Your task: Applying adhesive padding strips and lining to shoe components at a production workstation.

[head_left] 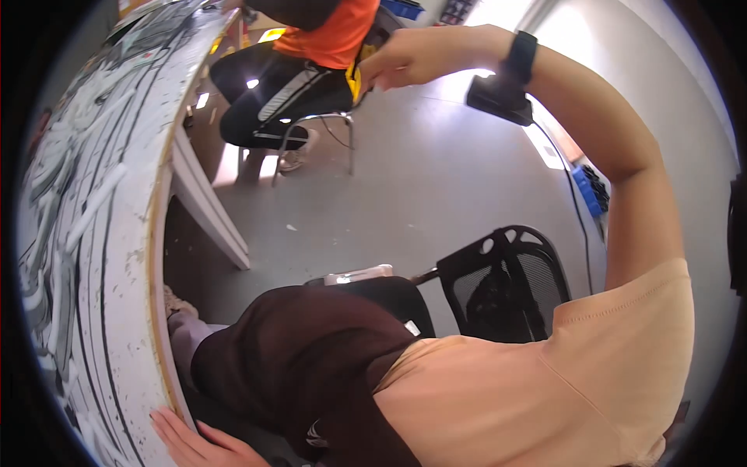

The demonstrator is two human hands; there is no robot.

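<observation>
My left hand point(204, 445) rests at the edge of a worn white table point(134, 288), fingers stretched and laid on its rim, holding nothing. My right arm reaches far out, with a black band and a small black box on the wrist point(502, 93). At its end my right hand point(405, 61) has its fingers bent, beside a yellow strip point(354, 82) at the side of a person in an orange top point(331, 35). Whether the fingers grip the strip or anything else is hard to make out. Light plastic strips point(97, 206) and dark lines cover the table.
The person in orange sits on a metal-legged chair point(352, 148) at the table. A black mesh chair point(510, 284) stands near my body. Blue bins point(590, 189) are by the wall, with a black cable point(574, 187) hanging near. A white table leg point(206, 202) slants to the floor.
</observation>
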